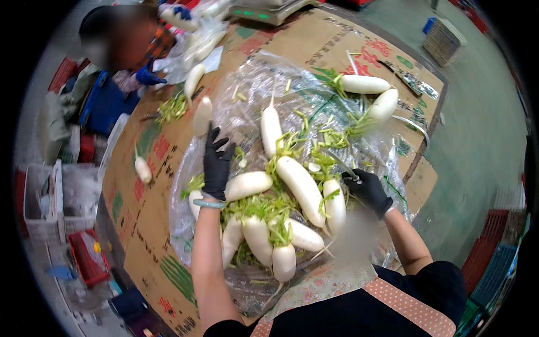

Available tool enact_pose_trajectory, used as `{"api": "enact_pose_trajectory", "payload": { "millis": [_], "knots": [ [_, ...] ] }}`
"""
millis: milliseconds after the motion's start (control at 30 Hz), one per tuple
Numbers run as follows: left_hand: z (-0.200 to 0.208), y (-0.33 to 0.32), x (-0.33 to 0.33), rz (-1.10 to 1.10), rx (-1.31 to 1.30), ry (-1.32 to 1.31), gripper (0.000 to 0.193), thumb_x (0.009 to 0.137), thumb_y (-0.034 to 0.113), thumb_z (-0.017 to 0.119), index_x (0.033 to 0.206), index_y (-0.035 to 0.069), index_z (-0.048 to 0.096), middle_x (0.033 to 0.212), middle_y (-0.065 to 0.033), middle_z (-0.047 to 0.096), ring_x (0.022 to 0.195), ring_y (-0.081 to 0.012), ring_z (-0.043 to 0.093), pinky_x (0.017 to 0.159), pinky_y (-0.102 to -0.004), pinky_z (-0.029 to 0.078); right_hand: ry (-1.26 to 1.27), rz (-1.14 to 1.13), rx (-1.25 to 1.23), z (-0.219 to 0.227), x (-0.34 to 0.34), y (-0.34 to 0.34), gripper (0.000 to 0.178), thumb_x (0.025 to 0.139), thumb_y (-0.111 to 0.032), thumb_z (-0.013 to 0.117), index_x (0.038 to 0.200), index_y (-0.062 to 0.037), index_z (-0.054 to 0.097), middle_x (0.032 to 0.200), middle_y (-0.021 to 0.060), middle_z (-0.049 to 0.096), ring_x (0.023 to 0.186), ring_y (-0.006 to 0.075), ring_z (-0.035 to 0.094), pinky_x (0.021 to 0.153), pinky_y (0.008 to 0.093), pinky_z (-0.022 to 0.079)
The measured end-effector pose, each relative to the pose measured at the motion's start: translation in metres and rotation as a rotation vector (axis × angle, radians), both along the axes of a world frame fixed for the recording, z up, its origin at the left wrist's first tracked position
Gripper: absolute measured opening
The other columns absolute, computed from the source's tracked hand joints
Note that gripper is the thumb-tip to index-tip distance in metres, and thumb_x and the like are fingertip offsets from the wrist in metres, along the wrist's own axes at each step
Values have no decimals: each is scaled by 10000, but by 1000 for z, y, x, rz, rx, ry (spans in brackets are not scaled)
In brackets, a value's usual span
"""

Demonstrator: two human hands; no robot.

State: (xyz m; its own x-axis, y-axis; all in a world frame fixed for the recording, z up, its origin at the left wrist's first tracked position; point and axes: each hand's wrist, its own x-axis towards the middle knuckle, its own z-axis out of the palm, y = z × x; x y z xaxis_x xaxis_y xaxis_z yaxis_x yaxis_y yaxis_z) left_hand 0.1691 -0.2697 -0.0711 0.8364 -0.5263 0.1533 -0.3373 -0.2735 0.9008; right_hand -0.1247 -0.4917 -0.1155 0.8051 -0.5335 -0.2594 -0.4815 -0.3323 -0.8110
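Note:
My left hand (218, 165), in a black glove, reaches forward with its fingers stretched out and apart. Just past its fingertips is a trimmed white radish (202, 116), slightly blurred; whether they touch, I cannot tell. My right hand (366, 190), also gloved in black, is closed round the handle of a knife (340, 161), whose blade points up and left over cut greens. Between my hands lie several long white radishes with leafy tops, among them a big one (300, 190) in the middle and one (248, 185) beside my left wrist.
Clear plastic sheeting (236, 112) covers part of the cardboard-topped table (143, 219). At the far right lie another knife (401, 77) and two radishes. A co-worker (137, 45) handles radishes at the far left, near a scale (269, 12). Crates (42, 196) stand left.

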Motion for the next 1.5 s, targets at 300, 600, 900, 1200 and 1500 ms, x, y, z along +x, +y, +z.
{"api": "enact_pose_trajectory", "payload": {
  "millis": [300,600,900,1200,1500],
  "knots": [
    [-50,-107,38,-872,819,-1088,383,802,144,441,1175,189,515,1344,-115,379,1273,-258,319,1050,-484,175,-62,128,-142,1,-1,-3,326,791,-263,596,1057,-74,593,883,175,625,786,338,606,697,394,479],
    [87,12,-23,-229,576,-374,526,602,330,772,1005,70,556,892,-117,623,813,-264,619,715,-350,484,-350,-5,-232,28,1,15,276,752,-84,643,1014,-41,567,1023,158,568,886,308,587,724,344,476],
    [108,57,-158,-78,243,-162,478,666,136,741,1068,-10,528,953,-131,620,855,-202,611,767,-307,479,-745,353,-455,125,54,83,309,696,-103,640,998,-93,573,781,95,561,678,288,573,576,372,451],
    [85,64,-183,-162,41,-49,531,647,122,756,1095,-23,511,1006,-121,605,892,-181,590,805,-308,474,-742,422,-418,107,59,82,257,715,-131,618,969,-121,585,752,108,588,695,294,589,595,375,462],
    [103,81,-129,-125,-872,960,680,856,578,366,1198,-6,429,837,-117,576,696,-204,546,646,-312,454,-102,121,378,59,16,-7,206,818,-133,567,996,-52,632,668,22,594,536,74,516,477,212,402]
  ]
}}
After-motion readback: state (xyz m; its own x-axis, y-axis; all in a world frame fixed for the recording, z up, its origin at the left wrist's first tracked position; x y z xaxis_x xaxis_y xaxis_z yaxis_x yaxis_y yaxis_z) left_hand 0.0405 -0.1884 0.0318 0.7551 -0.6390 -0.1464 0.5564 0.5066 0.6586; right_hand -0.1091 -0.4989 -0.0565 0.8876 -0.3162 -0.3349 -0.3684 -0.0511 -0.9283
